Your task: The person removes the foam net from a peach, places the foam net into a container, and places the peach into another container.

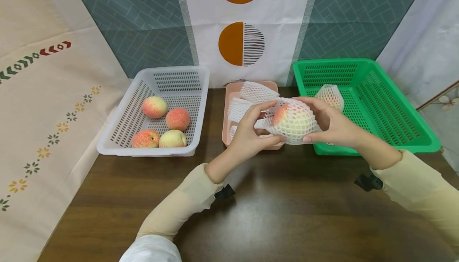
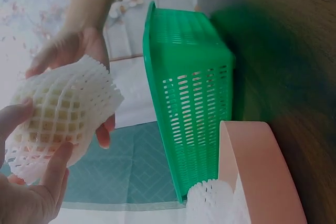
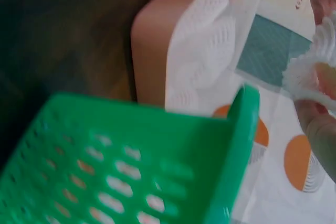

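Note:
A red-and-yellow peach (image 1: 281, 115) sits inside a white foam net sleeve (image 1: 298, 125), held above the table between both hands. My left hand (image 1: 250, 131) grips it from the left, with thumb and fingers spread around the netting. On the other side my right hand (image 1: 331, 123) holds the sleeve's right end, its thumb at the front. In the left wrist view the netting (image 2: 58, 111) covers most of the fruit. The right wrist view shows only a bunched part of the sleeve (image 3: 299, 80) at its edge.
A white basket (image 1: 199, 106) on the left contains several bare peaches (image 1: 178, 119). Behind the hands, a pink tray (image 1: 226, 130) holds several foam nets (image 1: 259, 92). To the right, a green basket (image 1: 391, 118) holds a netted peach (image 1: 330, 96). Patterned cloths hang behind.

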`<state>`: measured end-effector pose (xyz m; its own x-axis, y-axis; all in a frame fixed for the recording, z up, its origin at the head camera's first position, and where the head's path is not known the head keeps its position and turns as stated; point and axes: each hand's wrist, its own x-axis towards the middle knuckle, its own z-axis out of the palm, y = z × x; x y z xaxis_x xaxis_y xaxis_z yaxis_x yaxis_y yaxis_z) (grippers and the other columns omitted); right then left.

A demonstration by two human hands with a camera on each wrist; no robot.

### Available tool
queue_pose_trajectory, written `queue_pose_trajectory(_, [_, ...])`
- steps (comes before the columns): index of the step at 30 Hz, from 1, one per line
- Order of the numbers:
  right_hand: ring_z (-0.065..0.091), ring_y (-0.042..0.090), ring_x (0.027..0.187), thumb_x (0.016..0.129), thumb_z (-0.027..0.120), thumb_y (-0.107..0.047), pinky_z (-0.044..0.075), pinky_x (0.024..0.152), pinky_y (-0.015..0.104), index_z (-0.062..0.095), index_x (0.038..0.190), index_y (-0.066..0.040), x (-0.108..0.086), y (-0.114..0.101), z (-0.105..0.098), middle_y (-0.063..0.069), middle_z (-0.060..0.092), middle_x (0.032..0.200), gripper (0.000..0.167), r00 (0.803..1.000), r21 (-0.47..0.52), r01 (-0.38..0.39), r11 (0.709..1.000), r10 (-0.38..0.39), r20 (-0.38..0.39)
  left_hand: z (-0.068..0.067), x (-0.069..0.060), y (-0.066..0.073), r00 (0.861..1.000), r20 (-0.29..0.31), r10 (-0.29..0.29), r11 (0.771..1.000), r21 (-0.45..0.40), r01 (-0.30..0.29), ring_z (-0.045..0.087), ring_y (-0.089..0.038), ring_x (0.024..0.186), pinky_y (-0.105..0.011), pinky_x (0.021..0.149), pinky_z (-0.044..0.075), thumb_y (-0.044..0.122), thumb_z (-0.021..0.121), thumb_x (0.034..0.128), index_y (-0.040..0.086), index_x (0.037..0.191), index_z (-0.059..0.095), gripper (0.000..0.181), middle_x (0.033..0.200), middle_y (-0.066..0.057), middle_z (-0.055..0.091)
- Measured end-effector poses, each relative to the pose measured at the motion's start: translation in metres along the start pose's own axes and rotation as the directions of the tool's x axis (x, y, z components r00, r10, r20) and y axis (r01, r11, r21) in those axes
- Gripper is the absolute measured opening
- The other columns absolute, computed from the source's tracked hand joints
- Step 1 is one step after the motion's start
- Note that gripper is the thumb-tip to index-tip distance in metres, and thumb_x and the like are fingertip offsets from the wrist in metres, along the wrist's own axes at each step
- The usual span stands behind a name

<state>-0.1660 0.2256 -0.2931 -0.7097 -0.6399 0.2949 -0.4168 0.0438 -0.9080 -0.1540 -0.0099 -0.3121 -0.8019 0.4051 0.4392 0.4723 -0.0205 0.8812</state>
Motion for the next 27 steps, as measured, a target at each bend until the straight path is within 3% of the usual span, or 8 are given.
queue_pose_trajectory(7, [0.049,0.014,0.110,0.084,0.065,0.003,0.055,0.080,0.024,0.032,0.143,-0.016,-0.005,0.009,0.011,0.003,0.040,0.133,0.069,0.998,0.224,-0.047,0.973,0.053,-0.021,-0.001,-0.004,0.002,1.000,0.006,0.019,0.999,0.044,-0.019,0.047,-0.023,0.111,-0.025,0.075,0.058,-0.002,0.081,0.0706,0.003,0.132,0.049,0.070,0.132,-0.013,0.042])
queue_pose_trajectory(13, [0.053,0.014,0.106,0.085,0.068,-0.003,0.056,0.080,0.025,0.034,0.140,-0.019,-0.011,0.019,0.017,0.003,0.041,0.131,0.066,0.996,0.334,-0.059,0.941,0.079,-0.046,-0.007,-0.007,0.010,0.999,0.043,0.013,0.994,0.105,-0.017,0.044,-0.019,0.119,-0.024,0.079,0.056,0.003,0.082,0.0711,0.005,0.131,0.050,0.068,0.133,-0.011,0.042])
queue_pose_trajectory(16, [0.053,0.015,0.104,0.084,0.068,-0.004,0.056,0.079,0.026,0.036,0.139,-0.019,-0.012,0.020,0.019,0.004,0.043,0.129,0.066,0.996,0.355,-0.056,0.933,0.076,-0.043,-0.013,-0.006,0.016,0.996,0.024,0.091,0.983,0.158,-0.093,0.044,-0.019,0.121,-0.024,0.084,0.055,0.003,0.081,0.0718,0.003,0.126,0.054,0.061,0.132,-0.013,0.045])
queue_pose_trajectory(20, [0.054,0.015,0.102,0.083,0.070,-0.006,0.057,0.078,0.027,0.037,0.138,-0.020,-0.014,0.021,0.022,0.003,0.045,0.126,0.065,0.996,0.339,-0.061,0.939,0.077,-0.034,-0.022,-0.002,0.021,0.965,0.021,0.262,0.945,0.197,-0.261,0.054,-0.022,0.110,-0.026,0.083,0.056,-0.001,0.073,0.0795,-0.004,0.111,0.062,0.034,0.117,-0.018,0.058])
queue_pose_trajectory(23, [0.055,0.015,0.102,0.083,0.071,-0.006,0.057,0.078,0.027,0.037,0.138,-0.020,-0.014,0.022,0.023,0.003,0.046,0.125,0.066,0.997,0.319,-0.062,0.946,0.072,-0.020,-0.027,0.001,0.024,0.945,0.088,0.316,0.921,0.212,-0.328,0.061,-0.021,0.097,-0.024,0.080,0.056,-0.004,0.068,0.0830,-0.006,0.101,0.065,0.018,0.102,-0.017,0.065])
queue_pose_trajectory(27, [0.054,0.014,0.103,0.082,0.072,-0.006,0.056,0.079,0.027,0.036,0.139,-0.018,-0.015,0.024,0.025,0.004,0.046,0.127,0.068,0.998,0.309,-0.052,0.950,0.058,-0.011,-0.033,0.000,0.027,0.950,0.204,0.237,0.937,0.210,-0.279,0.062,-0.020,0.099,-0.021,0.083,0.055,-0.002,0.070,0.0824,-0.005,0.103,0.066,0.022,0.104,-0.016,0.066])
